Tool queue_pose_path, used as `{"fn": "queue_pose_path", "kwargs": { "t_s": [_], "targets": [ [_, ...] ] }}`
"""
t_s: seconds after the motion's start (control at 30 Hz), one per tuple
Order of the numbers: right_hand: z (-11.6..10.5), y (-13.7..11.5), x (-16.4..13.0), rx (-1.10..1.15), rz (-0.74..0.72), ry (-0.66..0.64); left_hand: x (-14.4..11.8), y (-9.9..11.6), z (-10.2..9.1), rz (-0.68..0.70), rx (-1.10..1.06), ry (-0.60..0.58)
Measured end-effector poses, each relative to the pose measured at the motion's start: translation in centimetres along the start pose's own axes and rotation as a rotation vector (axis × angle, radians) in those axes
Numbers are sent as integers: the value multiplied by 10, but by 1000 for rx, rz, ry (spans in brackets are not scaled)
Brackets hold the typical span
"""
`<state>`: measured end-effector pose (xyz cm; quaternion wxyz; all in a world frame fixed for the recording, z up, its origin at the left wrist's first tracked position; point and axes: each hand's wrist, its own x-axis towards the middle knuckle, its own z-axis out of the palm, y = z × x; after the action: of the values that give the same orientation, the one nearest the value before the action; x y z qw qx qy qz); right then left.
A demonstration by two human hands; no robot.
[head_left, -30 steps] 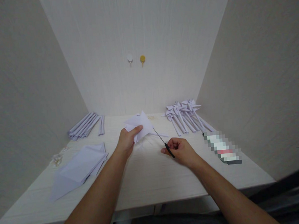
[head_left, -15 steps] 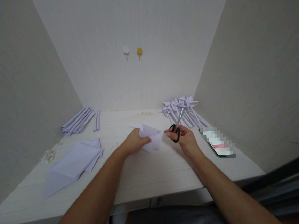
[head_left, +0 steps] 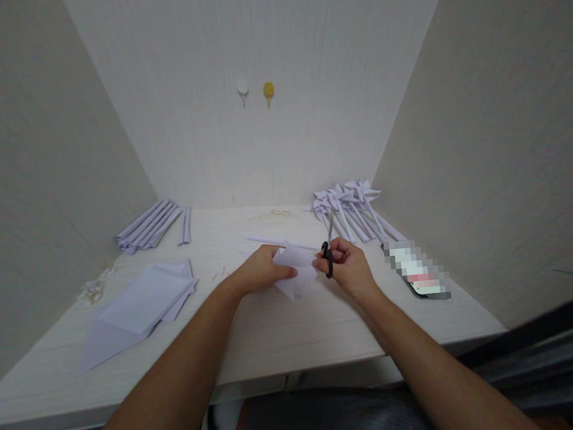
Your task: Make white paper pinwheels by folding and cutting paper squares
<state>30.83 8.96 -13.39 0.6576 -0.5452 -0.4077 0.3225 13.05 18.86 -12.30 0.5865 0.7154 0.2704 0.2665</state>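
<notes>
Over the middle of the table, my left hand (head_left: 266, 269) grips a piece of white paper (head_left: 300, 282) with cut, pointed flaps, the thumb pressed on top. My right hand (head_left: 350, 266) is closed around black-handled scissors (head_left: 328, 259), whose blades point up and away from me. Its fingertips meet the right edge of the same paper; whether they pinch a flap is hard to make out. Just behind the paper lies a thin rolled paper stick (head_left: 281, 242), partly hidden by the hands and the paper.
Paper pinwheels on sticks (head_left: 348, 206) are heaped at the back right, with a phone (head_left: 419, 273) in front. Rolled paper tubes (head_left: 150, 225) lie at the back left. Nearer are stacked paper sheets (head_left: 141, 304) and small scraps (head_left: 92, 292). Walls enclose the table (head_left: 299, 354) on three sides.
The scissors have turned more upright and shifted slightly left with my right hand. The paper has turned a little in my left hand, and more of the stick behind it shows.
</notes>
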Motion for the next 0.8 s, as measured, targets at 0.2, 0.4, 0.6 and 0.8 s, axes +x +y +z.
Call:
{"fn": "queue_pose_path", "kwargs": {
  "t_s": [0.2, 0.4, 0.6, 0.8],
  "targets": [
    [8, 1, -3, 7, -30, 147, 5, 0, -4, 56, -336, 149],
    [20, 8, -8, 94, 6, 257, 4, 3, -2, 114, -562, 208],
    [20, 11, -8, 164, 50, 300, 3, 0, 8, 64, -364, 92],
    [27, 8, -11, 130, 25, 285, 4, -1, 10, 65, -277, 301]
  ]
}}
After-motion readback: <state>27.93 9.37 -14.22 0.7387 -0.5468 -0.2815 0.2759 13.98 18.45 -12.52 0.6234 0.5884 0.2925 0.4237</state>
